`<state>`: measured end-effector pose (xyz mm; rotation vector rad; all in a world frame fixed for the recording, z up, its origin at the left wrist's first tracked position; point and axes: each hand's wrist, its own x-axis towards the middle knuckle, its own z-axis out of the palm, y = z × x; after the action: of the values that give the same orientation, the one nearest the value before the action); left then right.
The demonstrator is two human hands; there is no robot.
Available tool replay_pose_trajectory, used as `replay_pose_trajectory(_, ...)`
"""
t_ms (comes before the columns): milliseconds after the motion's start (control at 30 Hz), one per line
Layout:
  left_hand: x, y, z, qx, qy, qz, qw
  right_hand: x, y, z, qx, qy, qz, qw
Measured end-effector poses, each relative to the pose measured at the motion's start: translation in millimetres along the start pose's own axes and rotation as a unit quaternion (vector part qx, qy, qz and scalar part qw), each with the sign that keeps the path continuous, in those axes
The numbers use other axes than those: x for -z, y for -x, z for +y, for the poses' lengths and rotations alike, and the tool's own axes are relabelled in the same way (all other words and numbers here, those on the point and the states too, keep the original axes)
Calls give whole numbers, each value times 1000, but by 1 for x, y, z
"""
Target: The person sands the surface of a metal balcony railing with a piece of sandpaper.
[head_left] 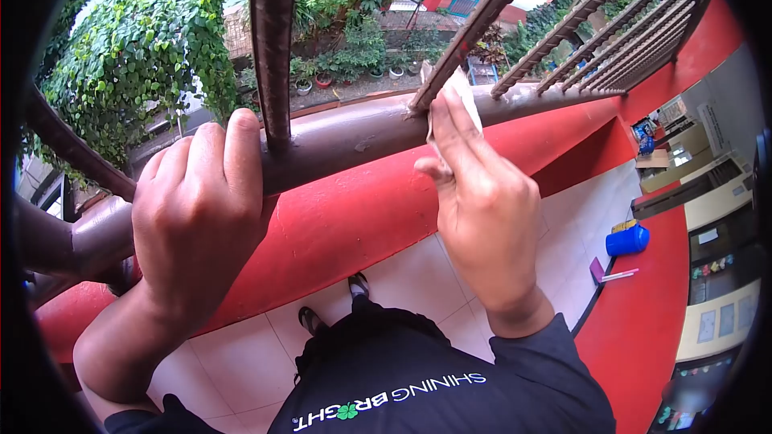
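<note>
Between two upright bars, my left hand is wrapped over the thick brown horizontal rail. To its right, my right hand presses a whitish cloth against the foot of a brown twisted bar, where the bar meets the rail. The cloth lies under the fingers and shows on both sides of the bar. Another bar rises from the rail between my two hands. Part of the cloth is hidden behind my fingers and the bar.
Below the rail runs a red low wall, with a tiled floor at my feet. More bars continue to the right. A blue bin and a pink dustpan stand along the corridor. Leafy plants grow outside.
</note>
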<state>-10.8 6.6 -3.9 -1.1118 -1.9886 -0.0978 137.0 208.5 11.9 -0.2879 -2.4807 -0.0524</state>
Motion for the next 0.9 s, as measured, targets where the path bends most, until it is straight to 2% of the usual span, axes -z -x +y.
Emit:
replay_pose_trajectory(100, 1, -1, 1, 7, 4, -12, 1000, -5, 14, 2, -13, -64, 3, 998)
replay_pose_trajectory(233, 0, 1, 1, -7, 5, 7, 1000, -20, -12, 19, -13, -176, 36, 984)
replay_pose_trajectory(300, 0, 0, 2, 0, 4, -5, 1000, -6, 13, 11, -25, -140, 45, 989)
replay_pose_trajectory(367, 0, -1, 2, 5, 5, -7, 1000, 12, 47, 9, 9, -217, -94, 972)
replay_pose_trajectory(400, 1, -1, 1, 6, 3, -3, 1000, 7, 56, 10, -39, -254, -79, 963)
replay_pose_trajectory(433, 1, 0, 1, 3, 3, -1, 1000, 4, 57, 16, -39, -256, -80, 962)
replay_pose_trajectory(500, 1, 0, 2, 2, 5, -9, 1000, 3, 54, 29, -162, -293, 70, 940)
replay_pose_trajectory(533, 1, 0, 2, 5, 7, -12, 1000, 5, 52, 31, -161, -293, 72, 940)
replay_pose_trajectory(600, 2, 0, 1, 4, 8, -15, 1000, 7, 50, 32, -142, -314, 152, 926)
replay_pose_trajectory(633, 2, 1, 1, 4, 9, -18, 1000, 7, 47, 33, -143, -315, 153, 926)
replay_pose_trajectory(700, 2, 1, 0, -2, 11, -14, 1000, 6, 39, 36, -170, -318, 220, 906)
replay_pose_trajectory(767, 2, 1, -1, -8, 14, -9, 1000, 6, 22, 33, -174, -321, 239, 900)
replay_pose_trajectory(833, 2, 1, -1, -4, 14, -14, 1000, 2, 0, 37, -70, -273, 107, 954)
replay_pose_trajectory(900, 3, 2, -1, -5, 19, -15, 1000, -15, -21, 39, -7, -299, 12, 954)
